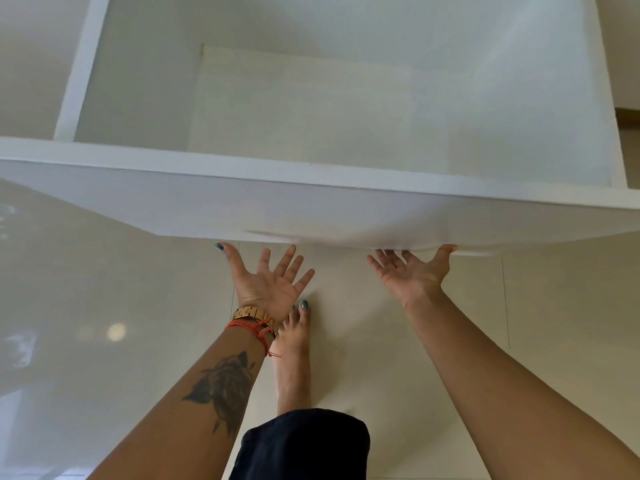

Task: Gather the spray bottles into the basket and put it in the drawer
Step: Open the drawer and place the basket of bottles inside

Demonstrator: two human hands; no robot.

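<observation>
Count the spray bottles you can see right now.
0. The open drawer shows none inside, and none lie on the floor. Both hands are spread open below the drawer's front; any bottles are outside this view.

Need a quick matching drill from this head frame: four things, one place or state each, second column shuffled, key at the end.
Things
1. drawer
2. left hand
3. right hand
4. foot

States
A. fingertips touch the lower edge of the white front panel
B. pulled out, no basket or bottles visible in it
C. bare, on the glossy tile floor
D. palm up, fingers spread, watch and red thread at the wrist

Pairs: 1-B, 2-D, 3-A, 4-C
</observation>
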